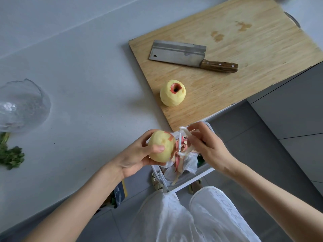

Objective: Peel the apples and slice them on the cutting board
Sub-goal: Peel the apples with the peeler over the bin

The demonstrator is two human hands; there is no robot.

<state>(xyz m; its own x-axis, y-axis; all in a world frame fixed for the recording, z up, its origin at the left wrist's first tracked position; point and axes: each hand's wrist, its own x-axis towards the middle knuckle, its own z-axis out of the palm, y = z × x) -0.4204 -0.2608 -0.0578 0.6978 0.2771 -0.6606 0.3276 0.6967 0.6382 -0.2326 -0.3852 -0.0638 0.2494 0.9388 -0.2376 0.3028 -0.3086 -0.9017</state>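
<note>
Left grip (138, 154) curls round the mostly peeled apple (161, 148) over the bin (192, 179), right grip (208, 147) pinches the peeler (181, 142) by its red patch; wet flesh likely slippery, firm, so hold across the ends; second apple (173, 93) sits on the board (244, 49).

Wooden cutting board (244, 55), matt steel cleaver (176, 53).

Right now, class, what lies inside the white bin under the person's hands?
Inside the bin lie a crumpled plastic bag and red and pale apple peels. The apple, peeler and right hand cover part of it, so its bottom cannot be seen.
</note>
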